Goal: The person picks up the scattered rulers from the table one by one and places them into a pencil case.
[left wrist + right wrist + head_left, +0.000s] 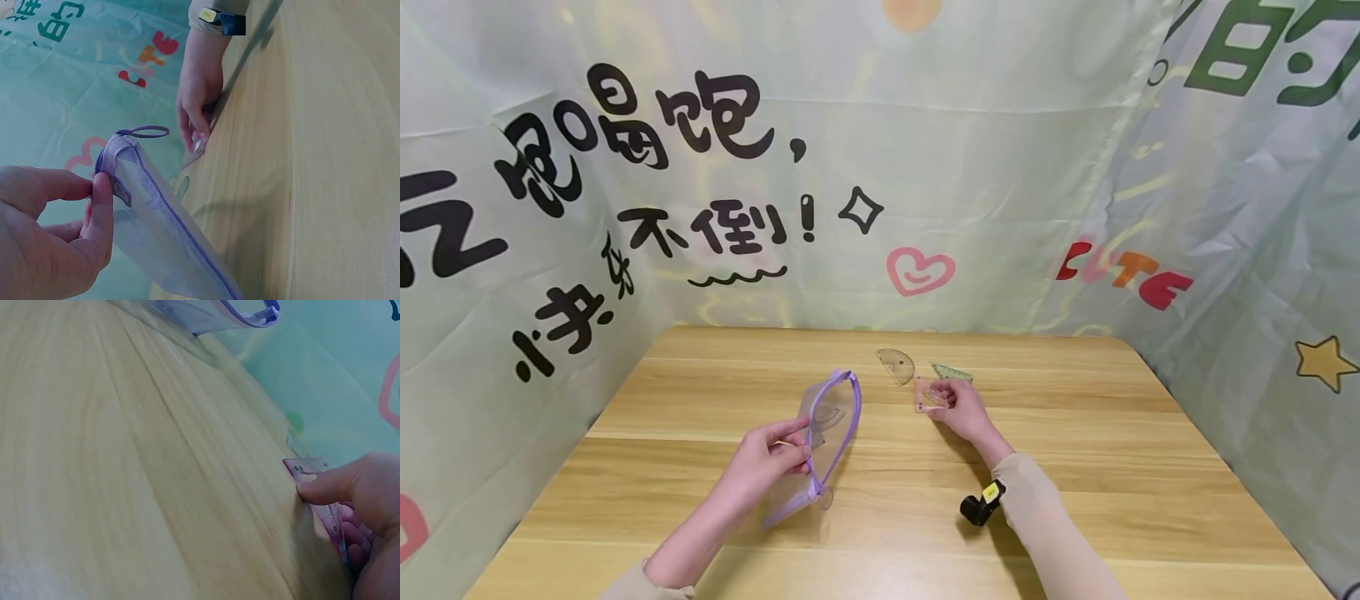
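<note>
Backdrop lettering (1129, 268) includes "CUTE"; left grip (766, 458) pinches purple-edged pouch (835, 450), right grip (964, 408) pink set square (919, 398).

On the fabric backdrop (1000, 167), above the table's (887, 533) far left corner, you can read black lettering (726, 117): 饱喝饱, with 不倒! beneath and 快 lower left; the outermost character is cut off. Above the far right corner you see the multicoloured word CUTE (1127, 271), and higher a green 的 (1240, 50). The markings on your pink set square (918, 396) and the yellow label (991, 493) on your wrist camera (976, 510) are too small to read.
</note>
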Tool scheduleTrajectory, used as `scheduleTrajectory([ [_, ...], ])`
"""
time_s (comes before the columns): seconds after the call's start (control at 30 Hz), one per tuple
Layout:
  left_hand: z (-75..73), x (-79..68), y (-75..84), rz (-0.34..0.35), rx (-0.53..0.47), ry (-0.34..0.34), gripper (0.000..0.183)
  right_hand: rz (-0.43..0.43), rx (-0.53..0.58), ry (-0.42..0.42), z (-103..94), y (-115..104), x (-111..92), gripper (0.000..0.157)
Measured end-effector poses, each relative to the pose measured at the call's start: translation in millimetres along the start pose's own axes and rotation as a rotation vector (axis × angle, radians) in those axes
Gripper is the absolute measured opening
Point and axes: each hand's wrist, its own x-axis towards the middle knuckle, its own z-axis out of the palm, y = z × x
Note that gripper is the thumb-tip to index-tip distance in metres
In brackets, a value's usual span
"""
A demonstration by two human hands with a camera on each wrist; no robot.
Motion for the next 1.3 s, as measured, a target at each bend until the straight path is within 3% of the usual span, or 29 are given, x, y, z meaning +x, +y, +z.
scheduleTrajectory([
  [0.23,0.5,0.7,-0.7,0.0,-0.012,-0.007,0.054,0.062,0.033,-0.008,-0.8,-5,-1,0.05],
  [0.8,0.8,-0.8,-0.3,0.005,-0.007,-0.013,0.054,-0.029,-0.017,-0.047,-7.5,-10,-6,0.045],
  [1.3,0.8,-0.4,-1.1,-0.001,0.016,0.004,0.054,-0.041,0.004,-0.102,-6.3,-17,-8,0.044],
])
